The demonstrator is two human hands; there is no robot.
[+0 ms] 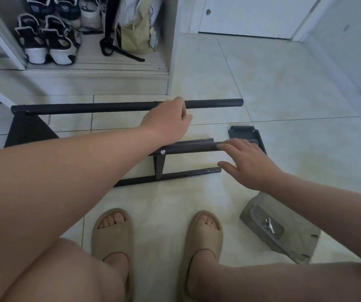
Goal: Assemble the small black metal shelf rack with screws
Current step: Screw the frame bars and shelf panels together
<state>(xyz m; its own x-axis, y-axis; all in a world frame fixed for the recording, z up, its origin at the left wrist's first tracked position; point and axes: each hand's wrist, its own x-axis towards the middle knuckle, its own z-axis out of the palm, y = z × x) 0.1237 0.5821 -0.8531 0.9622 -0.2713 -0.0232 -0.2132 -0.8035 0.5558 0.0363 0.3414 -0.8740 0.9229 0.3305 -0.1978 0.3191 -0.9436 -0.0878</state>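
View: single wide-angle camera, worn on the head | Facing: directed forward and steeply down at the floor [284,88] | Range: close; knees [66,271] and slippers [112,234] are taken in at the lower edge | Far limit: shoe cupboard [172,62] and door [251,16] are reached

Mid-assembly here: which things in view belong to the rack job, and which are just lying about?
Job: long black tube, partly screwed frame, end bracket, black panel, hardware on grey pad.
Lying about: shoes, yellow bag in the cupboard.
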